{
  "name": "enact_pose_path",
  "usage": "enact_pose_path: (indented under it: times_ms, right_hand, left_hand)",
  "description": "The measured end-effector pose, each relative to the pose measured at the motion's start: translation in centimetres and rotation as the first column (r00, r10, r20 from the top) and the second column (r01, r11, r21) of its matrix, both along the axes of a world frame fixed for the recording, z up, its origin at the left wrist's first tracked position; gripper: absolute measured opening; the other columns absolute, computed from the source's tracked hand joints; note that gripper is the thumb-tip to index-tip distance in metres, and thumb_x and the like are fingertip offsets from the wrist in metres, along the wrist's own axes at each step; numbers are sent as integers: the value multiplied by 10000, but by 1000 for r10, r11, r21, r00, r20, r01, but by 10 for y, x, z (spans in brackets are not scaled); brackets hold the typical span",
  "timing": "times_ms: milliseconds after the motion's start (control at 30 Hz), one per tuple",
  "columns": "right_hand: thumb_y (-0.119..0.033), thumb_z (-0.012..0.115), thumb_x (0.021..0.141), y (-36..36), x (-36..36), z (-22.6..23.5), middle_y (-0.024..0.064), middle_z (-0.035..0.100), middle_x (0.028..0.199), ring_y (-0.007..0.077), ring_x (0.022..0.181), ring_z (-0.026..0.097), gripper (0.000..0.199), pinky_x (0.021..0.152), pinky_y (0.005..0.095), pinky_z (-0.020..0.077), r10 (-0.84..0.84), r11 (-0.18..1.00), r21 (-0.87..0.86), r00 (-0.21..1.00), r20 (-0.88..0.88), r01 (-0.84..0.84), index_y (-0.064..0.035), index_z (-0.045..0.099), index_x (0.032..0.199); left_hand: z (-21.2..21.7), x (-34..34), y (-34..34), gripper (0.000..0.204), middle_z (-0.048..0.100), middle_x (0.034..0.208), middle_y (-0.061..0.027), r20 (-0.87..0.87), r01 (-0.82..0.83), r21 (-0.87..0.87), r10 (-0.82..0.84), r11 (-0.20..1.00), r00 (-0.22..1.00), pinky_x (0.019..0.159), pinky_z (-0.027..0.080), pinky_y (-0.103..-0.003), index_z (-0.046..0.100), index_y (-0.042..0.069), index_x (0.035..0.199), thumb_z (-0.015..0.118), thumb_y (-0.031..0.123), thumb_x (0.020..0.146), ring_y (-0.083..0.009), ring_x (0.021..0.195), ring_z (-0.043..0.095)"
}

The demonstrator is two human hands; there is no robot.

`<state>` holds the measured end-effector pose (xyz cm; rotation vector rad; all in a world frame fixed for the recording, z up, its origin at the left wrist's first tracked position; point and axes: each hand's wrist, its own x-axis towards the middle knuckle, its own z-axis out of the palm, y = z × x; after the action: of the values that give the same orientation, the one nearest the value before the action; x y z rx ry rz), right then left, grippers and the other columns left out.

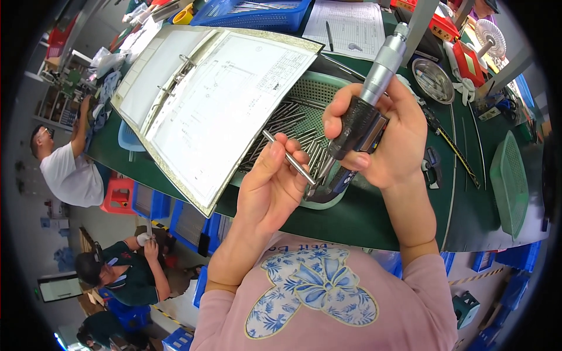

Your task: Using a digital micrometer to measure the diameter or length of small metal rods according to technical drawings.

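My left hand (270,187) pinches a slim, shiny metal pin (288,157) between thumb and fingers, tilted down to the right. My right hand (404,137) is wrapped round a micrometer (383,64) with a silver barrel and a dark, wrapped-looking body, its thimble pointing up and away. The pin's lower end lies at the micrometer's measuring tip; whether they touch I cannot tell. Beneath both hands sits a green perforated basket (319,86) holding many similar metal pins (287,119). An open ring binder (205,111) with a technical drawing rests over the basket's left side.
A written sheet (345,26) with a pen, a blue basket (252,17), a round metal dish (432,80) and a yellow-black tape-like strip (453,146) lie on the green table (374,219). At right stands another green basket (508,184). Several people work at left.
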<state>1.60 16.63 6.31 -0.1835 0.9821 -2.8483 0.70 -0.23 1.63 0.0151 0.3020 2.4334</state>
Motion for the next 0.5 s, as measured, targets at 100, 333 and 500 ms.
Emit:
enact_pose_path:
  times_ms: [100, 333, 500]
  right_hand:
    - [-433, 201, 869, 0, 0, 0, 191, 549, 709, 144, 351, 396, 578, 299, 211, 331, 19, 1000, -23, 1000, -16, -19, 54, 505, 807]
    - [-485, 257, 838, 1, 2, -1, 201, 589, 709, 176, 411, 497, 656, 348, 222, 386, 78, 990, -114, 997, -24, -80, 101, 552, 841]
    - [-533, 274, 837, 0, 0, -4, 203, 580, 713, 163, 389, 481, 670, 332, 209, 381, 41, 998, -55, 997, -69, -45, 80, 543, 817]
  left_hand:
    - [-1, 1, 0, 117, 545, 890, -58, 34, 13, -1, -13, 1000, 999, 734, 502, -279, 543, 67, 944, 493, 119, 852, -165, 846, 541]
    - [1, 3, 2, 115, 549, 891, -60, 48, 28, -58, -25, 998, 999, 720, 505, -272, 542, 54, 935, 488, 116, 855, -163, 832, 554]
    - [1, 4, 2, 113, 547, 896, -64, 56, 55, -40, -53, 998, 997, 712, 508, -275, 540, 52, 935, 485, 112, 855, -165, 843, 554]
